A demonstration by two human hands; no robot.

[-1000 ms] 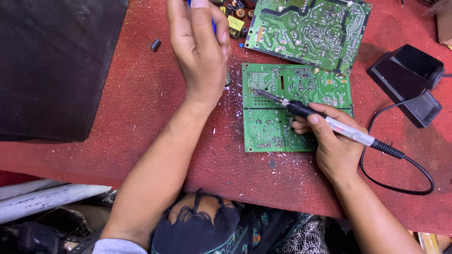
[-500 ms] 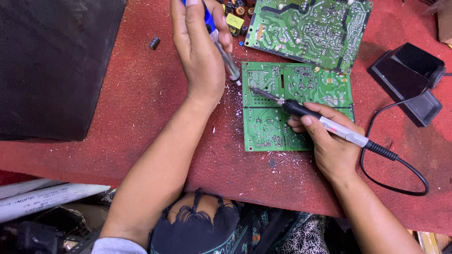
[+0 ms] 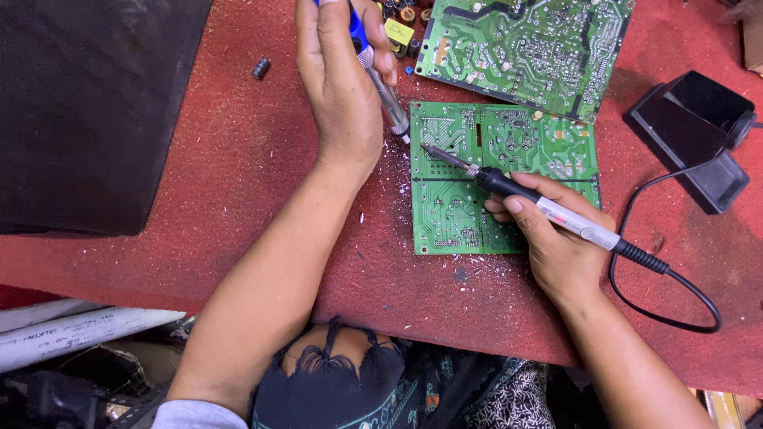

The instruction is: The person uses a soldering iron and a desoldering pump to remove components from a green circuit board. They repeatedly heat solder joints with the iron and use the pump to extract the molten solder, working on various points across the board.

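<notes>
A green circuit board [image 3: 509,151] lies solder side up on the red felt table [image 3: 238,199]. My right hand [image 3: 560,238] grips a soldering iron [image 3: 548,210] like a pen, its tip resting on the board's upper left part. My left hand [image 3: 338,87] holds a desoldering pump [image 3: 381,79] with a blue and metal barrel, its nozzle pointing down at the board's top left corner, close to the iron's tip.
A larger green circuit board [image 3: 524,44] lies just behind the first. A black iron stand [image 3: 695,135] sits at the right, with the iron's black cable [image 3: 675,310] looping before it. A big black panel [image 3: 87,103] covers the left. A small black capacitor [image 3: 261,68] lies loose.
My left hand has come down and toward the board, bringing the pump's nozzle to its top left corner. The iron's tip has shifted slightly on the board.
</notes>
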